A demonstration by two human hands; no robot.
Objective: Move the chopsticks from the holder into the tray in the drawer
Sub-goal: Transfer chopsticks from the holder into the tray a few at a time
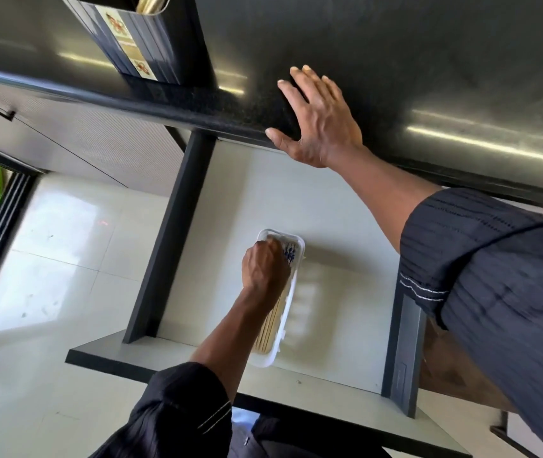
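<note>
My left hand [265,266] is down in the drawer [329,206], fingers curled on the chopsticks [271,320] already lying in the tray [288,304]. Right hand [316,117] lies flat, fingers spread, on the table [396,61]. At eleven o'clock the holder [138,34] shows something gold inside, perhaps more to move.

My left hand [265,266] and right hand [321,122] are bare, no rings or watch showing. Both forearms are uncovered. I wear a dark navy top with a fine ribbed, streaky weave; its sleeves [495,276] are pushed up above the elbows. Each cuff [214,421] carries thin lines of white stitching along its edge.
</note>
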